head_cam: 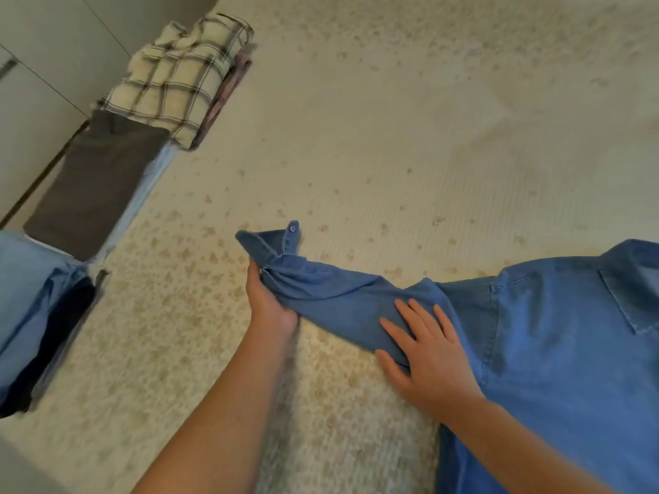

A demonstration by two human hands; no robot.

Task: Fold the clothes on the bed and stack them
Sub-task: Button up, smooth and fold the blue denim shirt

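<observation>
Head view, looking down on a bed [410,119] covered by a cream spread with a faint tan speckled print.

Blue denim shirt [570,333]: lying flat on the bed at lower right, chest pocket visible near the right edge, one sleeve [331,290] drawn out to the left across the spread, bunched and creased along its length. Cuff [274,240] at the far left end of the sleeve, with one button showing.

Left hand [267,301]: fingers curled round the sleeve just below the cuff, gripping the gathered cloth; forearm reaching up from the lower edge of the view.

Right hand [424,351]: fingers straight and slightly spread, palm down, pressing flat on the sleeve near where it meets the shirt body; forearm lying over the lower part of the shirt.

Folded clothes along the left edge of the bed, well apart from the shirt: a cream and black plaid shirt [178,83] on top of a pinkish garment [231,87] at the far end; next to it, nearer the camera, a dark grey folded garment [96,183] on top of a pale blue one [149,187]; nearest, at the left edge, light blue cloth [25,297] over something dark navy [57,344], partly cut off by the frame.

Pale cupboard fronts [42,65] beyond the bed at upper left.
</observation>
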